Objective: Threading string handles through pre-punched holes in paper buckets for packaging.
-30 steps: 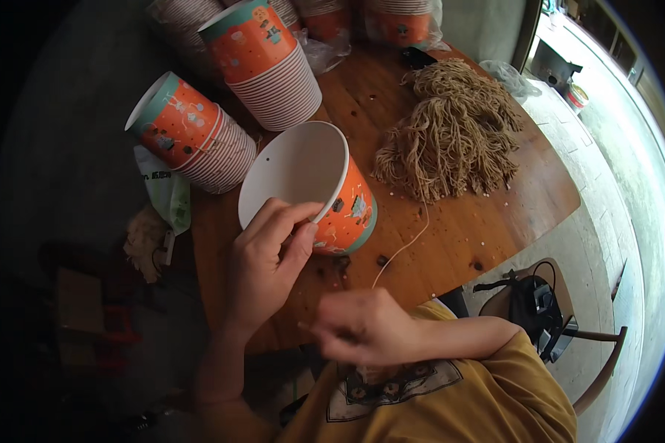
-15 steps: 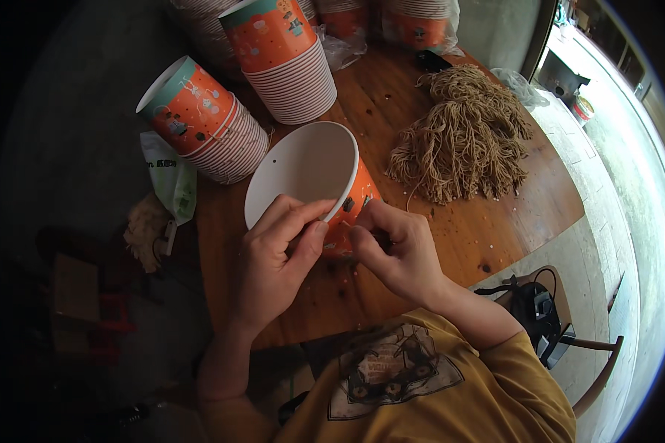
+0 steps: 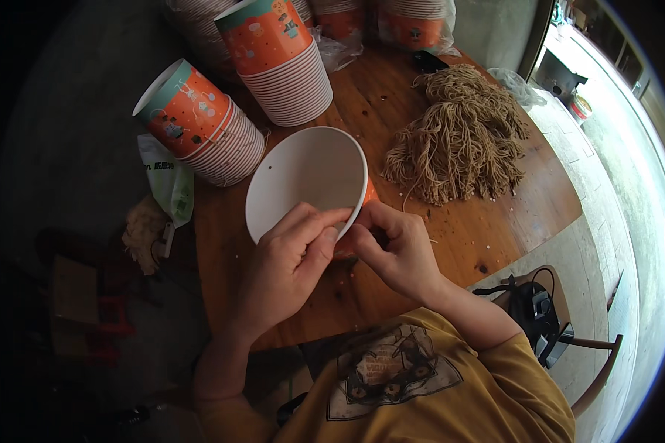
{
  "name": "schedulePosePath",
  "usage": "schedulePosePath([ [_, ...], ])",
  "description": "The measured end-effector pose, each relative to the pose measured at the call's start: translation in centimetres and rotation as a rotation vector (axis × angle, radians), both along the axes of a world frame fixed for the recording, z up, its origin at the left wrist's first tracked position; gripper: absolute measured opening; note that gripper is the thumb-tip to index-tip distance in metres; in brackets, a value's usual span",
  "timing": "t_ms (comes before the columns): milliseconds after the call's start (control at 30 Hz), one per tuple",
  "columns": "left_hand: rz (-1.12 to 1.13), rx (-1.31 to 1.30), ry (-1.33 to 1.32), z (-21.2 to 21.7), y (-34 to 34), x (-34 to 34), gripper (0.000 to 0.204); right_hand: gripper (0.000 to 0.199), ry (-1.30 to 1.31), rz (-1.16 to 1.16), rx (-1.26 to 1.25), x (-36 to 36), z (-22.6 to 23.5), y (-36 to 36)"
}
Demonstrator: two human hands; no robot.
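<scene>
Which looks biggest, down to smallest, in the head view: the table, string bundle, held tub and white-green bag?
1. Table
2. String bundle and held tub: too alike to rank
3. White-green bag

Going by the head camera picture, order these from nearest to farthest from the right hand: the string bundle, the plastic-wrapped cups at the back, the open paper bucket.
Nearest to the right hand:
1. Open paper bucket: right by its fingertips, on their left.
2. String bundle: beyond it, slightly right.
3. Plastic-wrapped cups: behind the bundle.
</scene>
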State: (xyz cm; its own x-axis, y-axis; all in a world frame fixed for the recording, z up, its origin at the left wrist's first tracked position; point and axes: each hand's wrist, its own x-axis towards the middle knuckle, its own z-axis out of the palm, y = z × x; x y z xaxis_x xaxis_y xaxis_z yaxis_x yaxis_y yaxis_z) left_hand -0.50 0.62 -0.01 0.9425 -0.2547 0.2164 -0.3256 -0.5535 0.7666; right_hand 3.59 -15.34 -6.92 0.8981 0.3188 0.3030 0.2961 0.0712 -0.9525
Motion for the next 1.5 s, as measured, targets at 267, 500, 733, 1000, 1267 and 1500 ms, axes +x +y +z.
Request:
schedulePosePath([
  [267, -0.108, -0.045, 0.316, -0.6, -0.2, 3.0, 0.008, 0.014, 0.060, 0.035, -0.157, 0.0, -0.4, -1.5],
  [500, -0.026, 0.343, -0.187, -1.4, -1.4, 2.7, 0.005, 0.012, -0.445, -0.050, -0.480, -1.4, -0.9, -3.1],
  [733, 0.098, -0.152, 0.022, -0.8, -1.1, 3.4, 0.008, 0.012, -0.468, 0.232, -0.486, -0.8, 4.9, -5.1],
  [1000, -0.074, -0.565, 0.341, -2.0, -1.6, 5.6, 0.009, 0.020, -0.246, 0.395, -0.380, 6.2, 7.8, -4.3],
  [1267, -0.074, -0.688, 0.634, -1.7, -1.3, 6.4, 0.011, 0.025, -0.096, 0.509, -0.335, 11.0, 6.8, -2.4],
  [1500, -0.117, -0.726, 0.744, -1.6, -1.1, 6.4, 0.016, 0.014, -0.366, 0.174, -0.432, 11.4, 4.4, -2.5],
])
